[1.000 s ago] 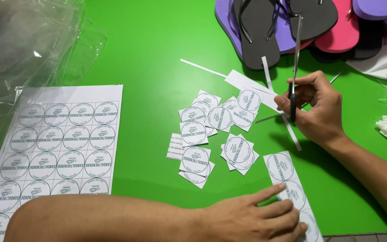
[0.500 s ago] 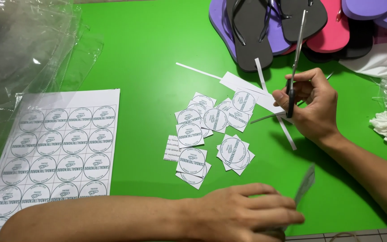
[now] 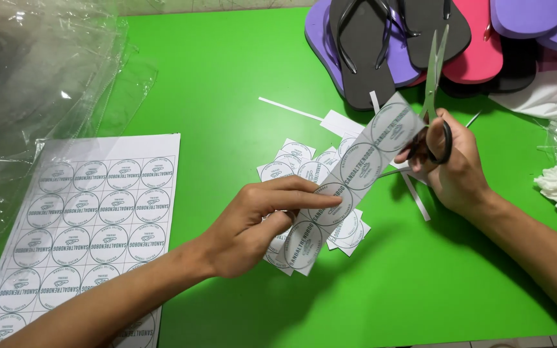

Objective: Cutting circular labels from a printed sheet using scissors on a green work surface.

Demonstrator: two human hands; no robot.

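Gripping with thumb and fingers, the left hand [image 3: 253,222] now holds up a long white paper strip printed with a row of round label designs [image 3: 349,177], which a second ago lay flat on the green bench [image 3: 227,84] at the near edge under that same hand. The strip has come up off the surface and slants from the left hand toward the right hand [image 3: 456,164], its far end touching the blades of the grey-bladed, black-handled scissors [image 3: 432,96]. The right hand's grip is closed through the scissor handles, and the blades, which pointed idle before, now stand slightly parted at the strip's upper end, so a cut between two labels looks ready to start. Beneath the strip lies the small pile of cut square labels [image 3: 304,161], in the same place as before, with thin white paper offcuts [image 3: 414,193] near the right hand. An uncut white sheet of round labels [image 3: 91,212] rests unmoved at the left, beside crumpled clear plastic bags [image 3: 27,84]. Foam flip-flops in black, purple and pink [image 3: 414,38] are stacked at the far edge.
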